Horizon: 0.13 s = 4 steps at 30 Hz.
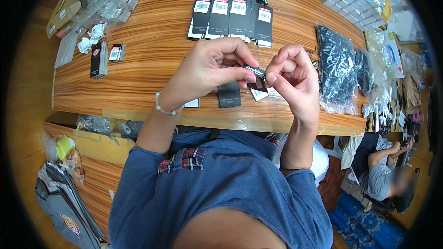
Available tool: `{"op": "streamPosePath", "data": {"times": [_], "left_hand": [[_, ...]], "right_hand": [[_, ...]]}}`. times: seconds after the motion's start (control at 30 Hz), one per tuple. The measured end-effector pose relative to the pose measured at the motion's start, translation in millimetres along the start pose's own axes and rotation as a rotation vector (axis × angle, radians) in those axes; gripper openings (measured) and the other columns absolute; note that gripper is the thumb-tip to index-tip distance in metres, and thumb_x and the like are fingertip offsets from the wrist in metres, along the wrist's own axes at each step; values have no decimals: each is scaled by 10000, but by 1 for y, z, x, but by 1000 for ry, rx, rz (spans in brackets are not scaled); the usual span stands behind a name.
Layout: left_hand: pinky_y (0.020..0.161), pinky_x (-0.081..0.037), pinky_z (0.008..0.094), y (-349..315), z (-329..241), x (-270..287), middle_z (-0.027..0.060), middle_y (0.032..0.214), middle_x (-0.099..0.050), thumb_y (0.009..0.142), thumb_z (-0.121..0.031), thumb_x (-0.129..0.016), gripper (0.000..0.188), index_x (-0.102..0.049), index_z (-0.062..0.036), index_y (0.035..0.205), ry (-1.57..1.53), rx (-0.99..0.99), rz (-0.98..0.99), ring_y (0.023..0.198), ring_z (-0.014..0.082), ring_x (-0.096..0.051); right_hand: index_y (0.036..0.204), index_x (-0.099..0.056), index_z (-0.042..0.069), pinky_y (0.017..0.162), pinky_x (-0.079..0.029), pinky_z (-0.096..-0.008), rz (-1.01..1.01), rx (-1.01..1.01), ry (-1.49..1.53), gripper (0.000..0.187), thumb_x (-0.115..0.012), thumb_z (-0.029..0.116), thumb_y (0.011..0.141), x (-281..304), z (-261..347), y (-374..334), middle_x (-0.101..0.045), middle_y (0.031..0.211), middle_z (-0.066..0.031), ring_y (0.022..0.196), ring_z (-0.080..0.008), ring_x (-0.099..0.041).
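Observation:
Above the near part of the table, my left hand (217, 63) pinches a small black plastic tag seal (254, 70) with white lettering between thumb and fingers. At the seal's other end, the thumb and index finger of my right hand (295, 74) are closed on it; any cord there is too small to make out. Just below my fingers is a dark hang tag with a white lower part (260, 94); I cannot tell whether it hangs or lies on the wood. A black hang tag (229, 97) lies under my left hand, partly covered by it.
Overlapping black hang tags with cords (220, 23) lie beyond my hands. Card stacks (98, 62) and clear plastic bags (108, 4) are at left. A bagged dark garment (336, 71) lies at right on the wooden table (152, 32). Another person (385, 180) sits at far right.

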<state>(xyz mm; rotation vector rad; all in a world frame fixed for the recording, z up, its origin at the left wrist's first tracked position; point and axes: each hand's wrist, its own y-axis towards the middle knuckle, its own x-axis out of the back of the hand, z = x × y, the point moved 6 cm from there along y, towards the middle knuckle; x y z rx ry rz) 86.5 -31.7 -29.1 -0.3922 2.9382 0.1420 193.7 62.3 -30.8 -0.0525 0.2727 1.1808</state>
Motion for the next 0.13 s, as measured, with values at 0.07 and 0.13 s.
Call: {"op": "streamPosePath", "data": {"times": [0.07, 0.13], "left_hand": [[588, -500, 206, 1, 1, 0, 94, 769, -616, 747, 70, -626, 150, -560, 49, 879, -9, 5, 31, 666, 119, -614], [599, -505, 206, 2, 0, -1, 93, 767, -615, 747, 67, -628, 151, -561, 49, 882, -21, 7, 60, 664, 123, -614]], "right_hand": [[986, -411, 36, 601, -404, -169, 31, -8, 13, 263, -572, -39, 793, 0, 0, -1, -574, 756, -19, 683, -44, -516], [999, -412, 44, 609, -413, -168, 73, -7, 32, 274, -591, -17, 800, 2, -2, -1, -578, 775, -29, 704, -51, -529]]}}
